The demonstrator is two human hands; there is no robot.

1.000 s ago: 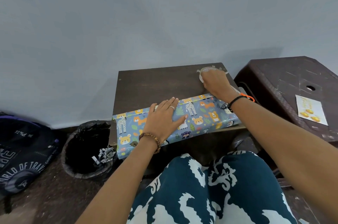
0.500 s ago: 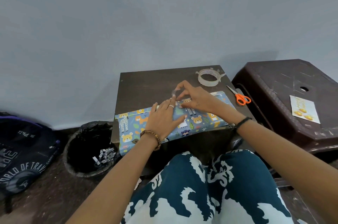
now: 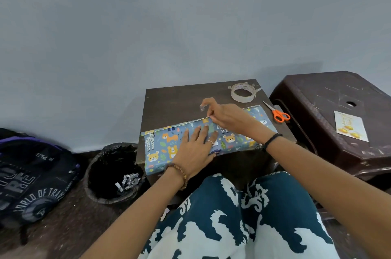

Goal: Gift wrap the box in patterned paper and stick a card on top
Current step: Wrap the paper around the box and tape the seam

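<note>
The box wrapped in blue animal-patterned paper (image 3: 163,142) lies along the front of a small dark table (image 3: 169,102). My left hand (image 3: 195,146) presses flat on its top, fingers spread over the paper. My right hand (image 3: 226,116) hovers over the paper's far edge seam, pinching a small clear piece of tape (image 3: 201,107) between its fingertips. A roll of tape (image 3: 242,92) sits at the table's back right. The card (image 3: 351,126), pale with yellow shapes, rests on a brown plastic stool (image 3: 317,93) to the right.
Orange-handled scissors (image 3: 278,114) lie at the table's right edge. A black bin (image 3: 99,174) with paper scraps stands left of the table, and a dark backpack (image 3: 31,174) lies further left. A grey wall rises behind. My patterned trousers fill the foreground.
My right hand left the tape roll, came back to the middle of the box with a piece of tape, and now holds it at the seam. My left hand stayed pressing the paper.
</note>
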